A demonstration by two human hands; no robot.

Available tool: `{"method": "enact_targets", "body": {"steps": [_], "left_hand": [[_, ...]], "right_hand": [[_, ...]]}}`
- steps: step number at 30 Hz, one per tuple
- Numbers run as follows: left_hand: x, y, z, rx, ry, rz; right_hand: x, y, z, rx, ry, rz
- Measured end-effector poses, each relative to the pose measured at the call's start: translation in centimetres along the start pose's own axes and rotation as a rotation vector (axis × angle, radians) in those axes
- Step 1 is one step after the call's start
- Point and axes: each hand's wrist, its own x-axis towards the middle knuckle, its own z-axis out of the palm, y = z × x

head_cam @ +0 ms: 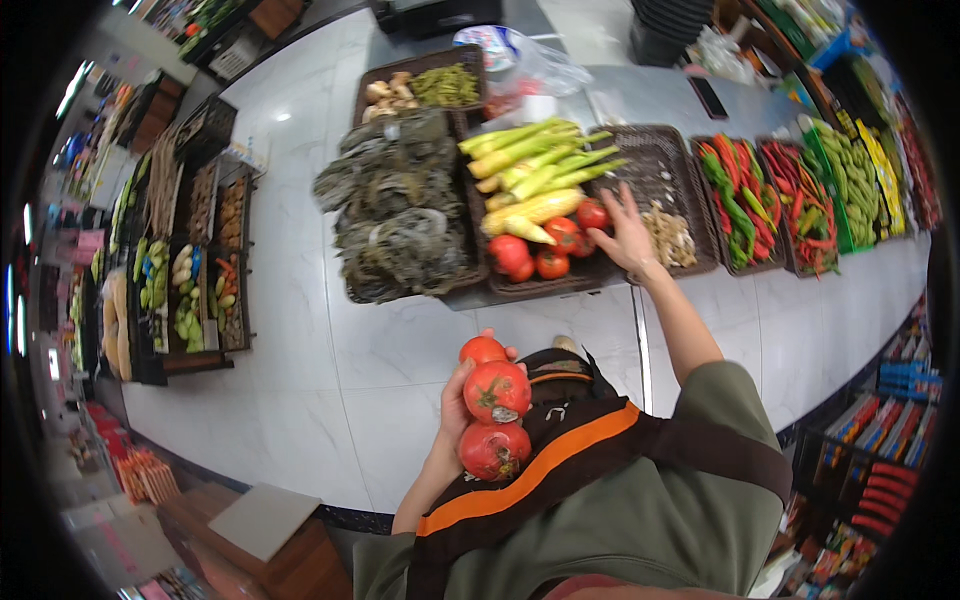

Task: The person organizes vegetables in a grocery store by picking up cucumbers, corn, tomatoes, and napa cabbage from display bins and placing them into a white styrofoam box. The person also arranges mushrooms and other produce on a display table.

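My left hand [454, 409] cradles three tomatoes against my forearm and body. Of these, the middle tomato [496, 391] has a pale, mouldy-looking spot, and the nearest tomato [495, 451] has a dark, damaged patch. My right hand [626, 232] is spread over the right side of a brown basket, its fingers beside a red tomato [593, 214]; no hold on it can be made out. Several more tomatoes [553, 264] lie in that basket, below husked corn cobs [534, 212] and long green-yellow stalks [525, 150].
Dark leafy seaweed-like produce [401, 202] fills the basket at left. To the right are a basket with small beige pieces [671, 238], pepper baskets [742, 202] and green pods [847, 180]. Behind lie a phone [707, 97] and a clear plastic bag [551, 67].
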Motion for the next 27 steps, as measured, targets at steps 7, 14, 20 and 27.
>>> {"method": "enact_targets", "body": {"steps": [7, 14, 20, 27], "left_hand": [[-6.0, 9.8, -2.6, 0.030, -0.018, 0.082], [-12.9, 19.0, -5.9, -0.041, 0.063, 0.306], [-16.0, 26.6, -7.3, 0.018, 0.340, 0.653], [-15.3, 40.4, -6.8, 0.009, 0.391, 0.749]], "right_hand": [[-3.9, -16.2, -2.7, 0.427, -0.013, 0.278], [-9.2, -37.3, 4.2, 1.172, -1.420, 0.027], [-5.4, -47.7, 10.4, 1.066, -1.591, 0.045], [4.0, -60.0, 18.3, 0.801, -1.620, -0.270]]}}
